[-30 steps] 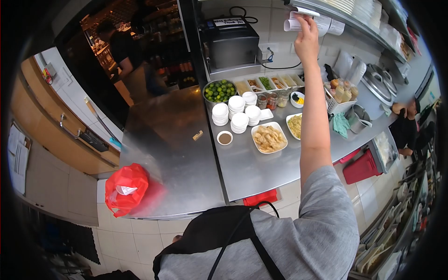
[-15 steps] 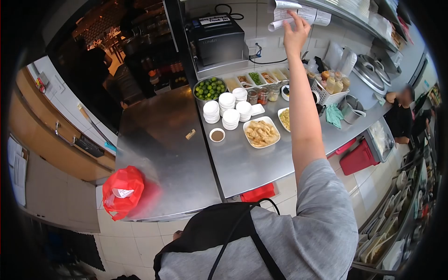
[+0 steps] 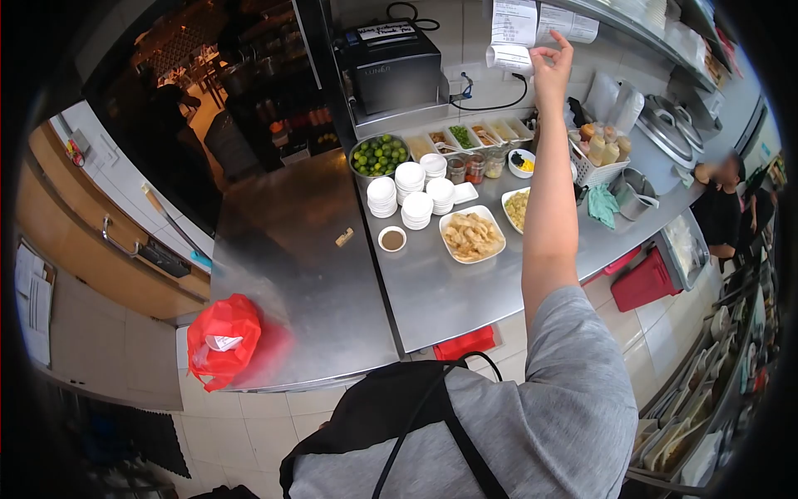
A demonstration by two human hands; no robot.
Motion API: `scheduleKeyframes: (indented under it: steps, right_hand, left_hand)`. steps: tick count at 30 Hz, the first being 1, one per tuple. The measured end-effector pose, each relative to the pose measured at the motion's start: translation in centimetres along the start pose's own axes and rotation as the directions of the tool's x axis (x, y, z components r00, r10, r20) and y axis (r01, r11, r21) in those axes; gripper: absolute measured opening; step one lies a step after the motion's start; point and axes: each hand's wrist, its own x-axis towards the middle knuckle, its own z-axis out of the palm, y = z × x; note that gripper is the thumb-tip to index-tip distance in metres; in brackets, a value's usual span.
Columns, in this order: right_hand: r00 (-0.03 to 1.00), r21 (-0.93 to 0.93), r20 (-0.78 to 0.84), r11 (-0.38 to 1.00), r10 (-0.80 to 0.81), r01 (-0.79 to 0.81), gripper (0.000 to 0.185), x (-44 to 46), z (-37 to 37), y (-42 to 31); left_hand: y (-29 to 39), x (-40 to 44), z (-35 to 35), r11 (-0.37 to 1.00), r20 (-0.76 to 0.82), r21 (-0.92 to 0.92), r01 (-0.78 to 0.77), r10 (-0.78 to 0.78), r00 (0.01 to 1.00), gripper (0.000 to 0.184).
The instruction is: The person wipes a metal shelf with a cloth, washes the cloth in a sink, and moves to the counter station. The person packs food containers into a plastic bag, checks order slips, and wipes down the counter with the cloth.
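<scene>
My right hand (image 3: 553,71) is raised to the shelf edge in front of me. Its thumb and forefinger pinch the curled lower end of a long printed receipt (image 3: 514,25), while the other fingers stretch upward. Just to the right hangs another printed slip (image 3: 573,23), partly behind my fingertips. My left hand is out of sight below the black apron (image 3: 366,416). Under my raised arm, on the steel counter, are a square white dish of pale folded pieces of food (image 3: 472,235) and a dish of yellowish chopped food (image 3: 517,208), partly hidden by the arm.
Stacked white bowls (image 3: 417,209), a small bowl of brown sauce (image 3: 391,239) and a bowl of green limes (image 3: 378,156) stand on the counter. A black printer (image 3: 391,75) sits behind. A red bag (image 3: 223,343) lies at left. Another person (image 3: 721,208) is at far right.
My right hand has come down and slightly right. The receipt's curled end is pulled lower, so more of its printed face shows. The view has shifted slightly.
</scene>
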Motion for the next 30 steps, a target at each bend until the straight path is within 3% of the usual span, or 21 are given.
scheduleKeyframes:
  steps: [4,6,13,16,17,18,19,20,21,22,23,24,25,27,30]
  right_hand:
    - [0.992,-0.18,-0.079,0.98,-0.098,0.082,0.044,0.0,-0.2,-0.2]
    - [0.993,-0.307,-0.117,0.952,-0.028,-0.01,0.041,0.0,-0.2,-0.7]
    - [0.988,-0.399,-0.151,0.916,-0.029,-0.034,0.037,0.5,-0.1,-2.0]
    - [0.977,-0.38,-0.136,0.92,-0.163,0.1,0.038,1.7,-0.3,0.4]
    - [0.982,-0.354,-0.1,0.928,-0.157,0.113,0.036,1.3,-0.4,-0.5]
    - [0.995,-0.327,-0.1,0.945,-0.021,-0.013,0.035,1.1,-0.5,-1.2]
    - [0.988,-0.423,-0.055,0.9,-0.143,0.107,0.035,0.8,-0.8,-1.8]
    - [0.961,-0.423,-0.006,0.871,-0.278,0.25,0.037,1.9,-1.5,0.7]
    - [0.958,-0.468,-0.046,0.853,-0.283,0.23,0.036,1.3,-1.4,-0.4]
    - [0.962,-0.442,-0.089,0.876,-0.257,0.193,0.034,1.3,-1.4,-0.4]
    - [0.932,-0.355,-0.108,0.889,-0.346,0.289,0.031,1.2,-2.0,-0.2]
    - [0.904,-0.346,-0.135,0.874,-0.406,0.341,0.028,0.4,-1.8,-1.4]
    - [0.866,-0.393,-0.135,0.829,-0.481,0.399,0.024,0.5,-2.2,-0.9]
    - [0.909,-0.085,-0.139,0.919,-0.394,0.385,0.02,-0.7,-1.6,-1.7]
    - [0.956,0.136,-0.09,0.948,-0.279,0.289,0.017,-5.5,2.1,-6.6]
  left_hand:
    - [0.1,-0.1,0.4,1.0,0.001,0.004,0.008,-0.008,1.0,0.041]
    - [0.2,0.0,0.7,1.0,0.001,0.007,0.006,-0.006,1.0,0.041]
    - [-0.2,0.4,1.9,0.999,-0.004,0.02,-0.032,0.032,0.999,0.04]
    - [-1.5,0.3,3.2,0.981,-0.044,0.014,-0.193,0.193,0.98,0.04]
    - [-2.0,0.5,3.5,0.951,-0.076,0.031,-0.309,0.31,0.948,0.04]
    - [-2.5,0.6,3.9,0.93,-0.104,0.052,-0.364,0.368,0.924,0.04]
    - [-3.2,0.7,4.3,0.91,-0.14,0.081,-0.406,0.414,0.9,0.04]
    - [-2.7,0.2,3.9,0.941,-0.125,0.09,-0.326,0.336,0.934,0.04]
    - [-1.7,-0.6,3.3,0.964,-0.11,0.103,-0.245,0.255,0.961,0.042]
    - [-0.8,-0.2,3.3,0.999,-0.07,-0.03,0.013,-0.015,0.997,0.047]
    - [-1.8,1.2,4.0,0.999,-0.171,-0.05,-0.016,0.007,0.985,0.051]
    - [0.7,-0.3,2.8,0.995,-0.204,-0.091,0.036,-0.054,0.978,0.047]
    - [3.6,-2.4,0.8,0.992,-0.214,-0.118,-0.035,0.009,0.977,0.042]
    - [6.2,-4.3,-1.2,0.984,-0.278,-0.175,-0.044,-0.006,0.961,0.037]
    - [7.7,-5.8,-3.4,0.961,-0.342,-0.27,-0.056,-0.042,0.939,0.035]
